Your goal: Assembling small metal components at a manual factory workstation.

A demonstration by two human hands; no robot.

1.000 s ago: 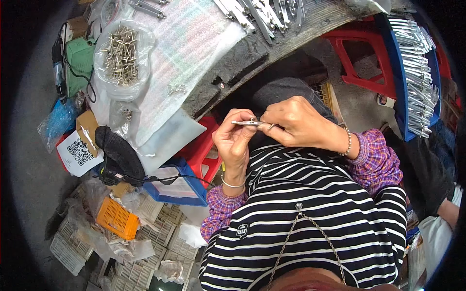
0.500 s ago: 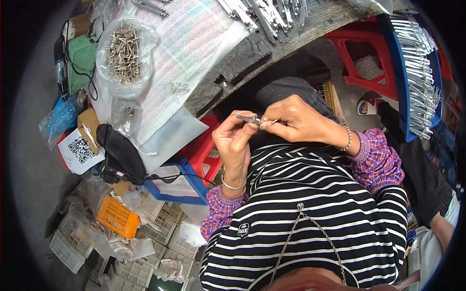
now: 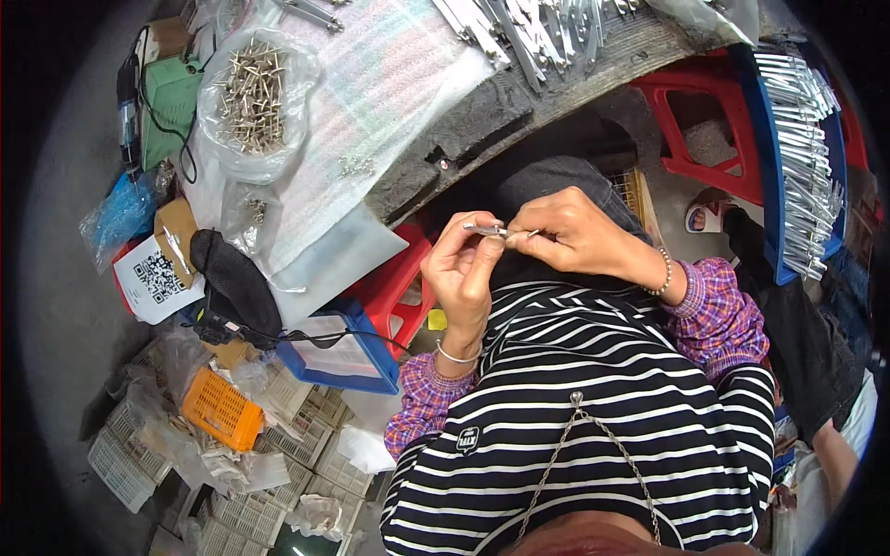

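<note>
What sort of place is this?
Probably a small workshop handling metal parts: loose pin-like pieces lie in a clear bag, a blue tray holds many silvery strips, and the left hand pinches a small metal piece.

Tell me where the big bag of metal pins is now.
In the head view, the big bag of metal pins lies at the upper left on the patterned sheet, just right of the green box.

Soft, fairly even light here, and the pale sheet (image 3: 394, 74) glows almost white! At right, metal strips (image 3: 805, 157) flash glints; deep shadow pools under the table (image 3: 491, 113). Fine detail is soft (that tiny metal piece (image 3: 482, 230) barely resolves), and the rim bends into black.
</note>
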